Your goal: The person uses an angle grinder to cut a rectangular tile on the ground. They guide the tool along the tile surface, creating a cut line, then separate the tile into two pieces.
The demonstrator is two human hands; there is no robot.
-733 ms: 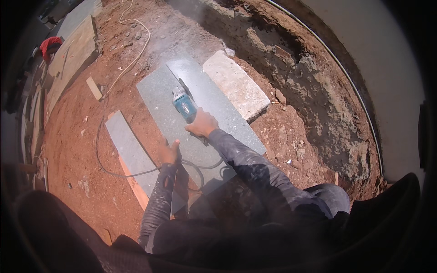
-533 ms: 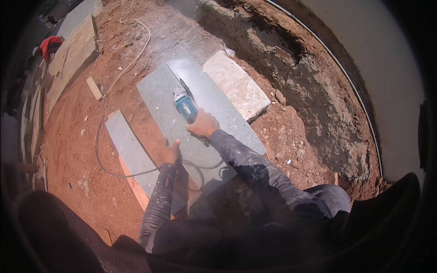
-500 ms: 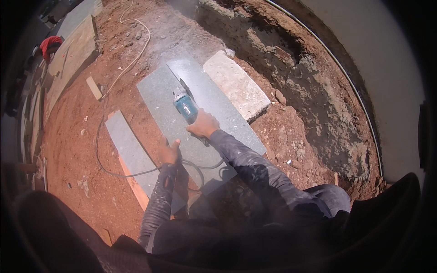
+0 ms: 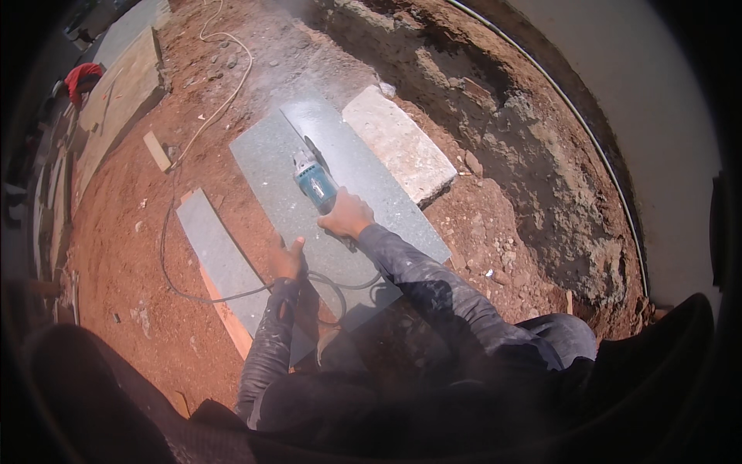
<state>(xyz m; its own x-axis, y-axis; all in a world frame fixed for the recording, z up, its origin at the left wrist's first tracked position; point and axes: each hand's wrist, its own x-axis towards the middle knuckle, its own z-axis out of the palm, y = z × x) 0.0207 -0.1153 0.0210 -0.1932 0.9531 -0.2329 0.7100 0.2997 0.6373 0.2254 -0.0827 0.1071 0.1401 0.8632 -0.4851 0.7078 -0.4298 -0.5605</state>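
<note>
Clasping the grinder (image 4: pixel 316 185), the right hand (image 4: pixel 348 214) has edged slightly bodyward; I cannot tell the left hand's grip (image 4: pixel 287 259).

Dark and dusty, long-sleeved
The right sleeve (image 4: pixel 464 298) is charcoal, smeared with pale dust; the left sleeve (image 4: pixel 267 352) is charcoal, wrinkled, with an oval hole (image 4: pixel 284 311) near the wrist; the trouser knee (image 4: pixel 572 336) is grey.

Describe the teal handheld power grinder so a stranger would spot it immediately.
On bare reddish soil lies a large grey rectangular stone slab. Over it, the right hand grips the teal handheld power grinder. Its teal colour stands out against the grey slab.
</note>
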